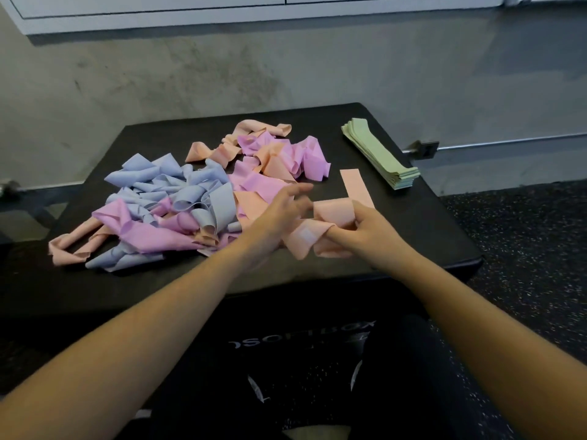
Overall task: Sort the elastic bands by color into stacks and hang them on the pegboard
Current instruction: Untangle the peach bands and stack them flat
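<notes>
A tangled heap of elastic bands [197, 198] in blue, pink and peach covers the left and middle of a black padded box [422, 230]. A neat stack of green bands [379, 154] lies at the box's far right. One flat peach band [355, 185] lies beside the heap. My right hand [370, 231] grips a crumpled peach band [320, 231] near the front of the box. My left hand [279, 214] is blurred, its fingers stretched out and touching the same peach band. No pegboard is in sight.
A grey concrete wall [222, 74] rises behind the box. Speckled black rubber floor [533, 249] lies to the right. A metal bar with a bracket [424, 149] runs along the wall's base. My dark-clothed legs [397, 376] are below the box's front edge.
</notes>
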